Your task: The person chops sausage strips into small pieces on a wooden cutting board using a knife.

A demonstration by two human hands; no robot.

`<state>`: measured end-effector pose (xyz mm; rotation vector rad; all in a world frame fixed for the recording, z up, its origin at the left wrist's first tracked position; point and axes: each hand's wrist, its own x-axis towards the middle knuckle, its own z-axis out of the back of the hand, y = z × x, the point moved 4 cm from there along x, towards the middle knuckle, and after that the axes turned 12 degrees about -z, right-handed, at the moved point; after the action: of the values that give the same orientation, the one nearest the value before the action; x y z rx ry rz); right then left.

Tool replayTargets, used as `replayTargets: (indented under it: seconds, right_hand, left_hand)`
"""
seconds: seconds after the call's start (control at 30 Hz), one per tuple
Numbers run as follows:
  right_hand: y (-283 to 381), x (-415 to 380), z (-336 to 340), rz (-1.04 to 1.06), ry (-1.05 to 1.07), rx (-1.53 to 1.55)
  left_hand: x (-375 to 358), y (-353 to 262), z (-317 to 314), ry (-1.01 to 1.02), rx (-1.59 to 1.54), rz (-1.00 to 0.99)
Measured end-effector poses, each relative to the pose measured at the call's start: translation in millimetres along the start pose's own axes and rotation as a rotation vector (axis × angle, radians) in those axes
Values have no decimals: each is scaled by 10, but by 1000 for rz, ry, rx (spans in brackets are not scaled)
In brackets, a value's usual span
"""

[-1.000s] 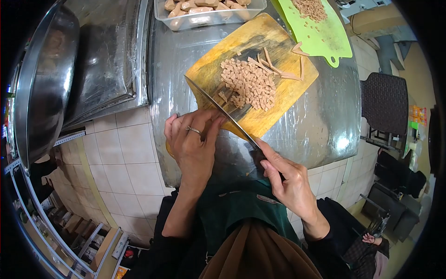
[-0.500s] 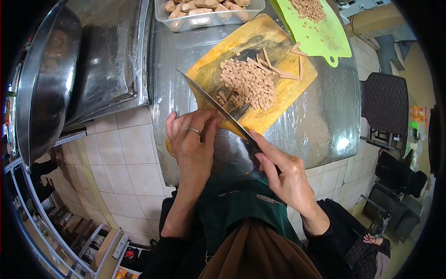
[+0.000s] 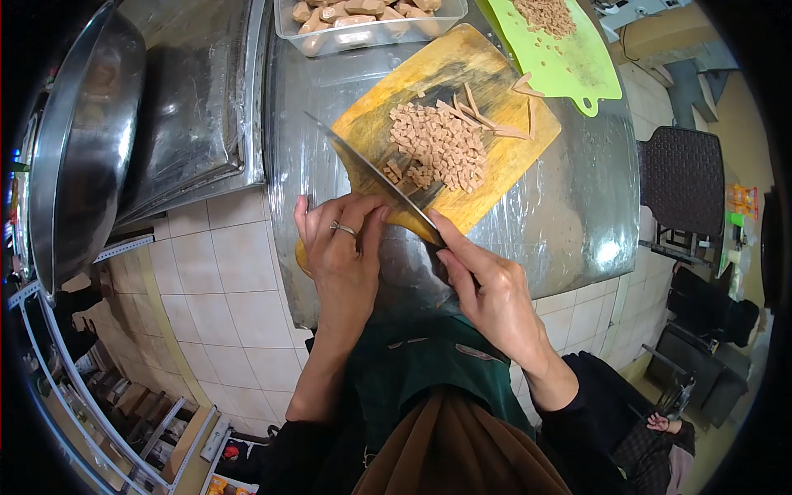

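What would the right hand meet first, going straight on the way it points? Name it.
Beyond the knife in its grip, the right hand would probably meet the small cut pieces on the cutting board; depth is unclear, and it might brush the left hand first.

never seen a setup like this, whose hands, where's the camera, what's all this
There's no machine: these are a person's bare hands, seen by a camera worn on their head, looking forward and down. The right hand holds a knife slanting over a yellowish cutting board on a table. The left hand curls its fingers beside the knife; what lies beneath is mostly hidden. On the board are small cubes and thin strips; beyond, a tub of chunks and a green board with bits.
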<state>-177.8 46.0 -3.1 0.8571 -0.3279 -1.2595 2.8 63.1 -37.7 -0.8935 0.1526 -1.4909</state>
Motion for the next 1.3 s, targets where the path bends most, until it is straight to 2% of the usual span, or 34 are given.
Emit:
replayTargets:
  seconds: [0.23,0.63,0.73,0.93,1.3]
  right_hand:
    - [-22,-186,97,-91,100,69]
    - [-4,-173,-61,-17,33,-98]
    - [47,-21,-50,28,-16,-13]
    - [-51,-95,1,-42,45,98]
    - [-50,-282,35,-106,74,37]
  left_hand:
    - [-16,17,11,-29,-1,23]
    - [-23,32,15,-10,-17,33]
    - [-29,27,27,-15,-21,28]
    - [-42,26,32,-25,-11,37]
    - [-46,29,37,-15,-12,29]
